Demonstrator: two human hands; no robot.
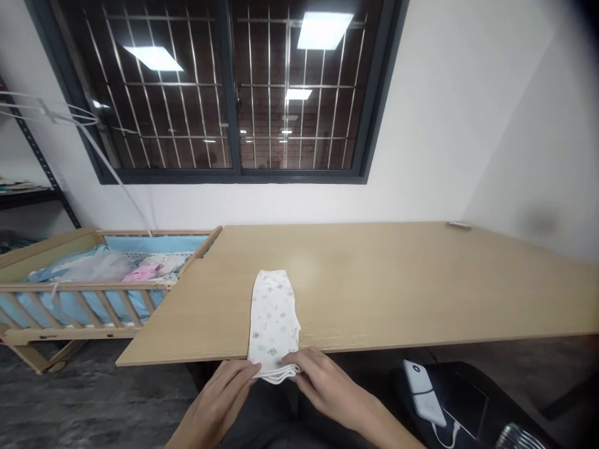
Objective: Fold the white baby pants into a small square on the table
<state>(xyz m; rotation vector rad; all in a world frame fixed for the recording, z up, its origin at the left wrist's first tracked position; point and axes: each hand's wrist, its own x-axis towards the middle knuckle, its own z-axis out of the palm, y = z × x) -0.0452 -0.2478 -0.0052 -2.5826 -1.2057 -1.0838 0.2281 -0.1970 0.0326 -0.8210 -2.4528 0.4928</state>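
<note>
Both hands [219,393] [325,381] pinch printed cloth [274,315] across the table [397,280]'s edge, a crib [100,287] standing left.

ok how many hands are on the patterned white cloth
2: the left hand grips the patterned white cloth at its near left corner, the right hand at its near right corner. No other hand shows.

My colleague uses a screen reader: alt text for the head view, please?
The left hand and right hand hold folded white printed trousers at the near edge of a wooden table; a crib stands left, a barred window behind.
</note>
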